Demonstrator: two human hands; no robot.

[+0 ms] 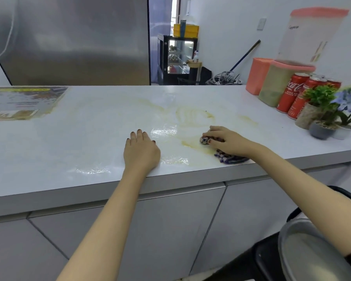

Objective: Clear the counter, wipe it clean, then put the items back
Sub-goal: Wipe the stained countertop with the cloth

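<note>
The cloth, a bunched blue-and-white checked rag, lies on the counter close to its front edge, under the right hand, whose fingers curl over it and grip it, pressing it down, most likely so that the wad does not slip while it scrubs. Beyond that hand's fingertips and just to its left, yellowish smears mark the white top, with wet streaks between the two hands, so the wiping step looks only partly done. The left hand rests flat, palm down with fingers straight and holding nothing, seemingly as a brace. Well off to the right of the wiping hand, cola cans, pink-lidded containers and potted plants crowd together, probably pushed aside to free the middle. Far to the left of the bracing hand lies a printed sheet
</note>
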